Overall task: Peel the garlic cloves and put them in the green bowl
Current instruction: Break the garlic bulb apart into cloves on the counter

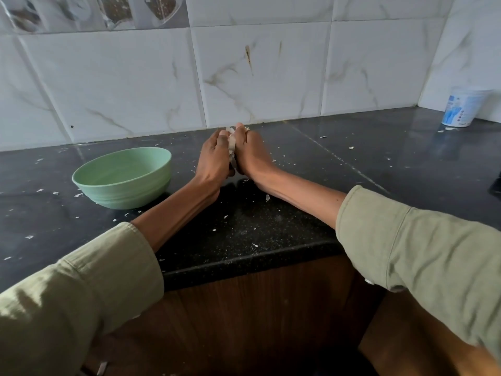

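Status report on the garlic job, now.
Left hand and right hand both gripping garlic over the counter. Green bowl to the left, no cloves visible inside. Nothing in the way.

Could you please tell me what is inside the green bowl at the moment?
The visible part of the inside of the green bowl shows no garlic cloves. The near wall hides its bottom, so something lying there cannot be ruled out.

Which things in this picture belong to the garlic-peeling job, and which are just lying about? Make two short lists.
Part of the job:
garlic, held between both hands
left hand
right hand
green bowl, left of the hands; no cloves visible inside
bits of peel scattered on the counter

Just lying about:
white tub with blue print, in the far right corner
tiled wall
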### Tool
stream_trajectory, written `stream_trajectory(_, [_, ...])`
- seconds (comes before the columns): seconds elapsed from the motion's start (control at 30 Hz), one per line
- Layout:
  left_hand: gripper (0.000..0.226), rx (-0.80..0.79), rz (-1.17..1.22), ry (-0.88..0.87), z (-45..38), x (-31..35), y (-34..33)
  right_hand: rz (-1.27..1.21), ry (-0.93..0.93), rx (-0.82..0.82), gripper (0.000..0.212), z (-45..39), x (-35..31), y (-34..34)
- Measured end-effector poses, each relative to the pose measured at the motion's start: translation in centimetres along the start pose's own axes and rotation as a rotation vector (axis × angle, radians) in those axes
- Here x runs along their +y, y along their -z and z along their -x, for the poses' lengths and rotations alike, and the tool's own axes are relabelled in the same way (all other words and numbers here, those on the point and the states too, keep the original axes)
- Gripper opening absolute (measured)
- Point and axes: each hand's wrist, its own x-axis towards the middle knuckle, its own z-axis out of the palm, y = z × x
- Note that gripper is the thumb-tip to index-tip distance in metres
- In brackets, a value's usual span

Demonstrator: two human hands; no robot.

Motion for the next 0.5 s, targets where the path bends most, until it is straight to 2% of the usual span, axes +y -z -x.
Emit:
stream_trajectory(0.1, [0.034, -0.043, 0.027, 0.004, 0.0, 0.2, 0.1, 0.018, -0.019, -0.033, 0.059, 0.0, -0.3, 0.4])
stream_trajectory(0.23, [0.029, -0.054, -0.015, -0.008, -0.4, 0.2, 0.6, 0.047, -0.037, -0.130, 0.073, -0.4, -0.7, 1.0])
stream_trajectory(0.37, [0.029, -0.018, -0.072, 0.018, -0.8, -0.1, 1.2, 0.103, -0.021, -0.125, 0.066, -0.3, -0.8, 1.9])
stream_trajectory(0.5, [0.019, 0.052, -0.121, -0.076, -1.1, -0.2, 1.3, 0.076, -0.039, -0.099, 0.062, -0.3, -0.7, 2.0])
